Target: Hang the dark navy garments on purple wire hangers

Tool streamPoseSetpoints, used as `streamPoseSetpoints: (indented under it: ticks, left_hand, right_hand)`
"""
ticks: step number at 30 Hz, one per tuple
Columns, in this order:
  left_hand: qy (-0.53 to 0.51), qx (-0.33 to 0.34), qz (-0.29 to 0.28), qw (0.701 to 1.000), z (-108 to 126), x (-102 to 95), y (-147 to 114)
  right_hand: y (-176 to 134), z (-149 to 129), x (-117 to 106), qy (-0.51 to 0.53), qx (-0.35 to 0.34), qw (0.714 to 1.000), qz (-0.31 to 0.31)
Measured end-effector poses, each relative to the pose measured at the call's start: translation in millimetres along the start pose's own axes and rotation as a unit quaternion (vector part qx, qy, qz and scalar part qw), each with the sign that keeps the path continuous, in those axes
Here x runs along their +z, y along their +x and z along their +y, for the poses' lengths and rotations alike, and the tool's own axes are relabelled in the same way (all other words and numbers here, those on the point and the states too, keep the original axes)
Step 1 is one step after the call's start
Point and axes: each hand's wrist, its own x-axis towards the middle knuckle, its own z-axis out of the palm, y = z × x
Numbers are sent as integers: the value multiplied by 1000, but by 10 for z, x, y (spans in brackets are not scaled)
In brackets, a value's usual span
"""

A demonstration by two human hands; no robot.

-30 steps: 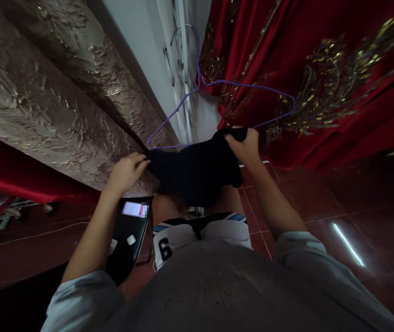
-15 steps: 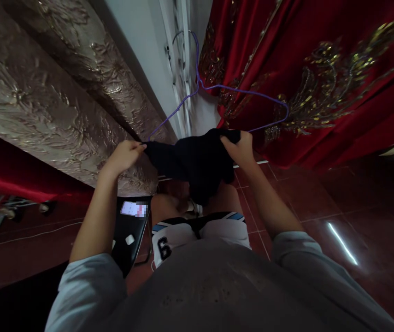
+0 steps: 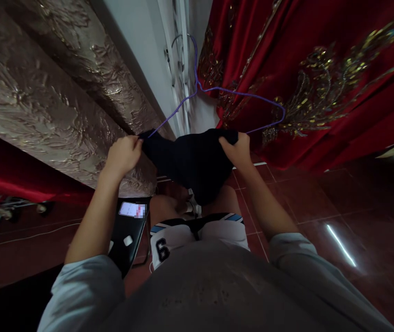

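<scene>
A dark garment [image 3: 191,161] hangs stretched between both my hands at chest height. My left hand [image 3: 123,154] grips its left corner, right where the lower left end of a purple wire hanger [image 3: 241,94] reaches. My right hand [image 3: 237,149] grips the garment's right edge, just below the hanger's bottom wire. The hanger's hook hangs on a white window frame [image 3: 179,69] ahead. Most of the hanger's bottom wire is hidden behind the cloth.
A red curtain with gold embroidery [image 3: 321,78] hangs at right, a beige embossed curtain [image 3: 44,92] at left. A black chair [image 3: 129,235] with a phone [image 3: 132,209] on it stands by my left leg. The floor [image 3: 321,207] is red tile.
Both hands have lifted the dark garment upward, closer to the hanger's bottom wire, and my left hand has closed more tightly on its corner.
</scene>
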Motion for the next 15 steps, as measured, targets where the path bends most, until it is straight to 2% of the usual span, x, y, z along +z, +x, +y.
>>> streamPoseSetpoints:
  ticks: [3, 5, 7, 11, 13, 15]
  left_hand:
    - [5, 83, 7, 997, 53, -183, -2]
    - [-20, 134, 10, 991, 94, -210, 43]
    - [-71, 166, 54, 982, 163, -152, 129]
    - [-174, 169, 176, 954, 335, 58, 346]
    - [-199, 181, 185, 945, 382, 118, 423]
    - [-207, 194, 181, 942, 378, 125, 470]
  right_hand:
    - [-6, 12, -5, 1, 5, 1000, -6]
    - [-47, 11, 18, 14, 15, 999, -27]
    - [-106, -14, 68, 36, 11, 998, -59]
    - [-195, -128, 108, 77, -34, 987, -133]
    - [-208, -188, 17, 89, -68, 979, -172]
    - [-205, -229, -163, 80, -99, 979, -158]
